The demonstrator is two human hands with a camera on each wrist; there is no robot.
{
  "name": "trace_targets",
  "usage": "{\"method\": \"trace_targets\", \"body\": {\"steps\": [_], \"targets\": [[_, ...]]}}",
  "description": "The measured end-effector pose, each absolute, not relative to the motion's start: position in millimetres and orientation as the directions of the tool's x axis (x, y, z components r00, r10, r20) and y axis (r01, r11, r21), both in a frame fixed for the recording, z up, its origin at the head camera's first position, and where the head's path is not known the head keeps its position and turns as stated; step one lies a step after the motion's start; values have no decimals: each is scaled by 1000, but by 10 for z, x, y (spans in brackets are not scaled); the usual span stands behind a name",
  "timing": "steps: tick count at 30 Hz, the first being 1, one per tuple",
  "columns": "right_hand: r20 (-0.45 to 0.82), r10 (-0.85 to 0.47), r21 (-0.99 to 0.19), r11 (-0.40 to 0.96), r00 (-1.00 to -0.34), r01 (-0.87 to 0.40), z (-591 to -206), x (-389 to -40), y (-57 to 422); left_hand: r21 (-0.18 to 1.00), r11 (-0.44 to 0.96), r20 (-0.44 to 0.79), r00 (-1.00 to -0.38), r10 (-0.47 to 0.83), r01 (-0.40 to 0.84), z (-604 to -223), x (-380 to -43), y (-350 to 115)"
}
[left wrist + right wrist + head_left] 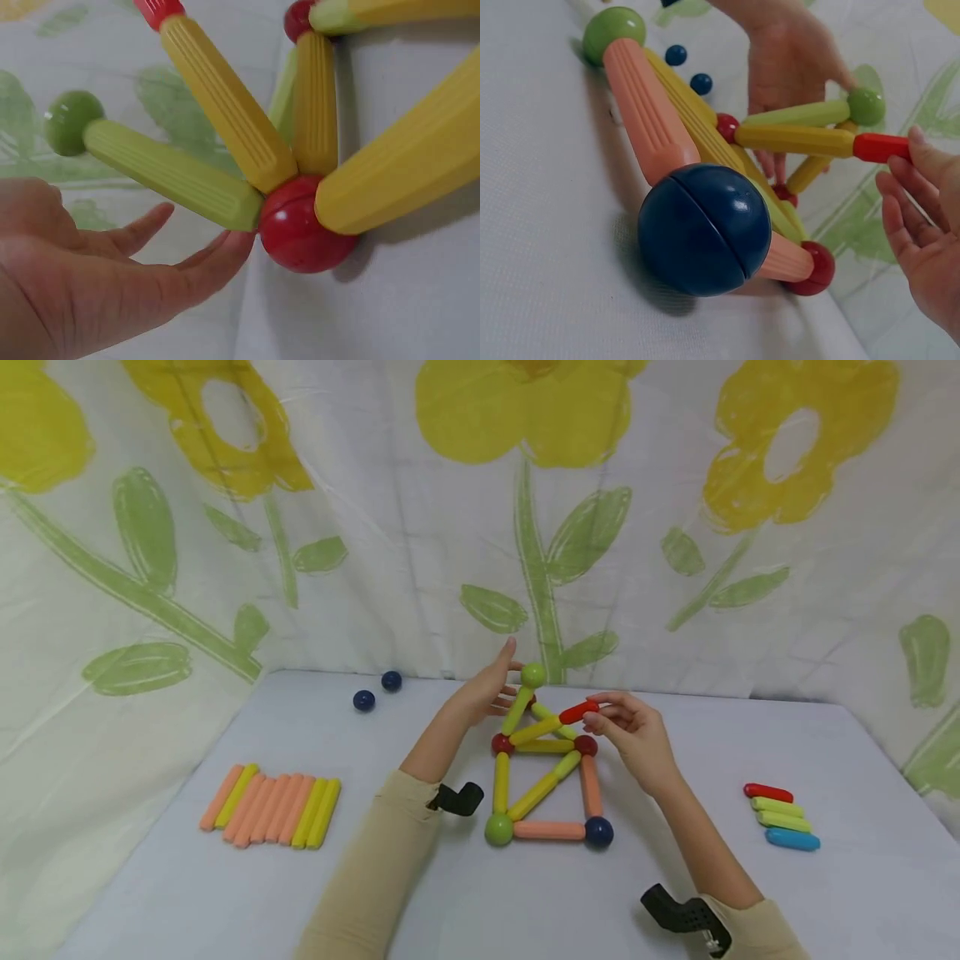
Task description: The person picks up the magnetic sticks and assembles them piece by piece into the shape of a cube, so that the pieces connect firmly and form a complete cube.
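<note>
A building frame of rods and balls stands mid-table, with a light green ball (pixel 498 829) and a dark blue ball (pixel 598 832) at its front corners. My right hand (pixel 636 735) pinches the free end of a short red rod (pixel 579 712). That rod joins a yellow rod (pixel 229 105), which slants up from a red ball (pixel 307 225). From the same ball a light green rod (pixel 172 172) rises, topped by a green ball (pixel 532 675). Beside this rod my left hand (pixel 483 691) has its fingers extended, one fingertip at or near the rod's base.
A row of pink and yellow rods (pixel 270 810) lies at the left. Two dark blue balls (pixel 363 700) sit near the back edge. Short red, green and blue rods (pixel 780 820) lie at the right. A flower-printed cloth (pixel 360 568) hangs behind the table.
</note>
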State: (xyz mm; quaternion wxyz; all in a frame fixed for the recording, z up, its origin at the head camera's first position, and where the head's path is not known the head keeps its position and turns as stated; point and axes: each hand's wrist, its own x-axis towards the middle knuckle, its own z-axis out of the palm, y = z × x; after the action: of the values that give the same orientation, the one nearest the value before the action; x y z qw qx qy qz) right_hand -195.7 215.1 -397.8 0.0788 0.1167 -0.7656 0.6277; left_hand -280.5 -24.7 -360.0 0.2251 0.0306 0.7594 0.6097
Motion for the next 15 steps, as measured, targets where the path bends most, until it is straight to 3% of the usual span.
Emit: {"method": "trace_targets", "body": {"steps": [2,5,8,15], "targets": [[268,-81,-942,185,-960,-278,-3992,-1960,2148,911,221,-404,-857,319,-347,-3609,-2893,-221],[272,-80,-940,189,-959,-283,-4007,-1965,2142,884,193,-468,-811,351,-426,-3639,-2976,-189],[274,-79,-939,194,-958,-284,-4010,-1968,2138,884,179,-468,-797,382,-433,-3669,-3017,-162],[273,-79,-939,195,-959,-283,-3982,-1949,2159,923,95,-377,-829,412,-373,-3577,-3065,-91]]}}
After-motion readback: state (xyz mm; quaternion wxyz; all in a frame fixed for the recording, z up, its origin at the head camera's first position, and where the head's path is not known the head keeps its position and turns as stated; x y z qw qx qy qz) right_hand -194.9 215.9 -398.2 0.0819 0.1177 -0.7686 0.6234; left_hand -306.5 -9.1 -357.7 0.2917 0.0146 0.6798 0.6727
